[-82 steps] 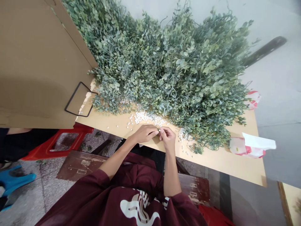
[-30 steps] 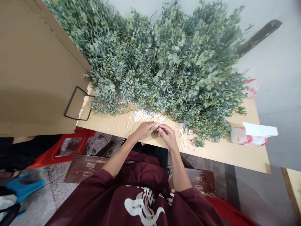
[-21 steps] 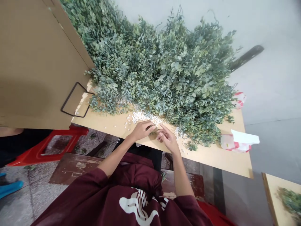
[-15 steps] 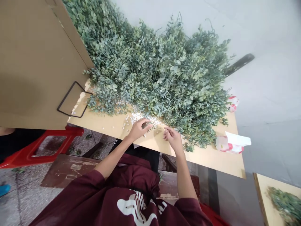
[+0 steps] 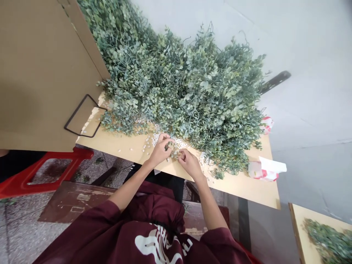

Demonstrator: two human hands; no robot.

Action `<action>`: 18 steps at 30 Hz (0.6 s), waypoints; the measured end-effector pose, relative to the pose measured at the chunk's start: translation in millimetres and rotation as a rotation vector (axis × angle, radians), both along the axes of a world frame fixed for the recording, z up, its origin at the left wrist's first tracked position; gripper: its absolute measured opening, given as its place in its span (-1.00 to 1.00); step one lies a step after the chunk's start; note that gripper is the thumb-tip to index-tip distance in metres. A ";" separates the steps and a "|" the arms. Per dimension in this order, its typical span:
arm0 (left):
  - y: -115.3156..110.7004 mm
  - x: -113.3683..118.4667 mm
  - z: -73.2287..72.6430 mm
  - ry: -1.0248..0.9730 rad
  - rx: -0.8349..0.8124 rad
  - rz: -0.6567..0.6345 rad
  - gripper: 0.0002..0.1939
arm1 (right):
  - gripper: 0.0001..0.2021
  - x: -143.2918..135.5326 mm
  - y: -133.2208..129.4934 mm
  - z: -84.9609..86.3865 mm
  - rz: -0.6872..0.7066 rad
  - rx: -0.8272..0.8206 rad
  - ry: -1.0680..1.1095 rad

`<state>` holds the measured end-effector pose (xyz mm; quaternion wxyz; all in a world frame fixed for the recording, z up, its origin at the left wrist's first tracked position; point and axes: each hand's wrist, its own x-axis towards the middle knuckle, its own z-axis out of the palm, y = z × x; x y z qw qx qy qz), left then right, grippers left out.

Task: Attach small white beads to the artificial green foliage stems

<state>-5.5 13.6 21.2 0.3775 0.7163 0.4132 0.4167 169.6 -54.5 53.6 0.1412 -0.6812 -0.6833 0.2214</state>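
Note:
Over the light wooden table (image 5: 255,189) my left hand (image 5: 161,149) curls its fingers around a small green sprig (image 5: 169,145). Just right of it, my right hand (image 5: 188,161) has thumb and fingertips pinched together close to the sprig; what they hold is too small to make out. Small white pieces (image 5: 180,143) lie scattered beneath and behind both hands. A big heap of green artificial foliage (image 5: 187,88) rises behind them, its lower edge close to my fingers.
A large cardboard box (image 5: 46,73) stands at the left beside a black wire frame (image 5: 67,126). Near the table's right end is a red-and-white tissue pack (image 5: 264,172). A red stool (image 5: 63,157) is at lower left, and more foliage (image 5: 330,238) lies at lower right.
My right hand has moved left, and its fingertips have come close to the sprig at my left hand. The view has shifted slightly.

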 end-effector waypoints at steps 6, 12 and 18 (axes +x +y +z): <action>1.1 -0.5 1.9 0.023 0.028 -0.054 -0.53 | -0.78 -13.1 1.2 -3.6 0.043 -0.009 -0.133; 3.1 0.2 -1.9 -0.011 0.041 -0.112 -0.56 | -0.85 -13.0 6.4 2.0 0.067 -0.035 -0.147; 1.7 1.0 -0.5 -0.040 0.108 -0.065 -0.62 | -0.84 -4.3 12.6 47.9 0.236 -0.153 -0.246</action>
